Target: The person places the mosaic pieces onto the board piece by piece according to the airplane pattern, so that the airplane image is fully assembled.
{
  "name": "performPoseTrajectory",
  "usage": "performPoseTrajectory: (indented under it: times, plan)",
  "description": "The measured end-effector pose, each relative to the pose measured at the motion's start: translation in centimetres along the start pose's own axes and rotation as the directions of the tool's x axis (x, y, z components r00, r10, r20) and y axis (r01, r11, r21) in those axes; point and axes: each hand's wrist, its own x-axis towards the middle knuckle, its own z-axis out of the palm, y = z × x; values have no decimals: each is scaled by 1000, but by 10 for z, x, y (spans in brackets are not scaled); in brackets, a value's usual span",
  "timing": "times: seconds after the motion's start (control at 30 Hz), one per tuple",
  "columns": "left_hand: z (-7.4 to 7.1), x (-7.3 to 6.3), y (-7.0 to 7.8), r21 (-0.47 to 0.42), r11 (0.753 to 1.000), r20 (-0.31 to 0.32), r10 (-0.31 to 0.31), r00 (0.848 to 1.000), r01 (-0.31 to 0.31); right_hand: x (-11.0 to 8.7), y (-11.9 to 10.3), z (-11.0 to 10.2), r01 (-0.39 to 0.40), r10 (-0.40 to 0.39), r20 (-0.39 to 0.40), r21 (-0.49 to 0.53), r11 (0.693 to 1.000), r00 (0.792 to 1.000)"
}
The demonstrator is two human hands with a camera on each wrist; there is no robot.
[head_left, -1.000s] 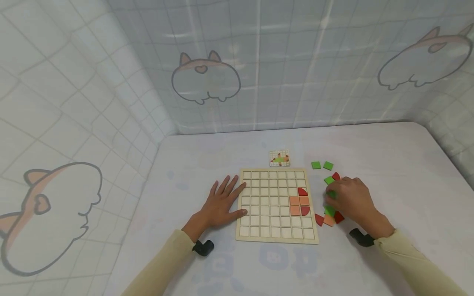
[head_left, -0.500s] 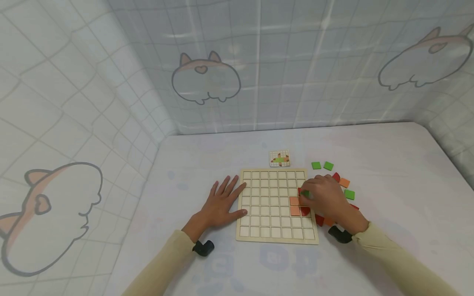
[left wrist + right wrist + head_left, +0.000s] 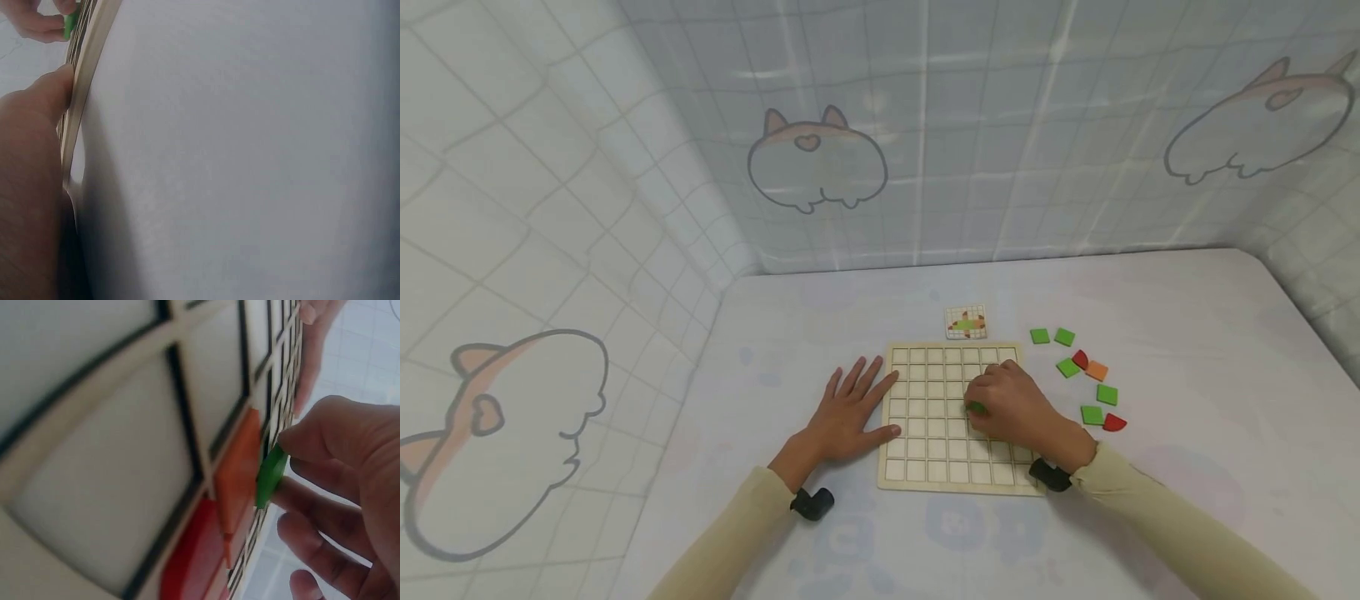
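My left hand (image 3: 842,421) lies open with fingers spread, its thumb and index fingertip on the left edge of a wooden grid board (image 3: 917,472). Over the right half of the board, my right hand (image 3: 1011,408) pinches a green square tile (image 3: 272,475) between thumb and fingers. In the right wrist view the tile stands tilted beside an orange square tile (image 3: 237,478) set in the grid. A red quarter-round tile (image 3: 195,553) sits in a cell nearer the camera. From the head view, my right hand hides these placed tiles.
Behind the board lies a small pattern card (image 3: 966,322). Right of the board are several loose green tiles (image 3: 1107,395), an orange tile (image 3: 1097,371) and red quarter-round tiles (image 3: 1115,422). A tile-patterned curtain (image 3: 955,150) stands behind the table.
My right hand has picked up a green tile from the loose pieces at the right and carried it left over the board. My left hand has stayed in place.
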Motion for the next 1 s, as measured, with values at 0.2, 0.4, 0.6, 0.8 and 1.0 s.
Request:
performPoseTrajectory:
  times: [0.2, 0.4, 0.6, 0.8, 1.0]
  plan:
    - [-1, -1, 0, -14, 1000, -25, 11, 1000, -11, -4, 0, -2, 9, -10, 59, 23, 1000, 998]
    - [-2, -1, 0, 9, 1000, -23, 14, 1000, -14, -11, 6, -1, 10, -11, 36, 35, 999, 999]
    - [-1, -1, 0, 13, 1000, -1, -1, 1000, 1, -18, 10, 0, -35, 32, 47, 62, 997, 998]
    - [0, 0, 0, 15, 1000, -11, 6, 1000, -5, -26, 13, -6, -44, 41, 38, 78, 996, 998]
    - [-1, -1, 0, -1, 1000, -30, 16, 999, -16, -39, 17, -9, -51, 50, 15, 71, 996, 999]
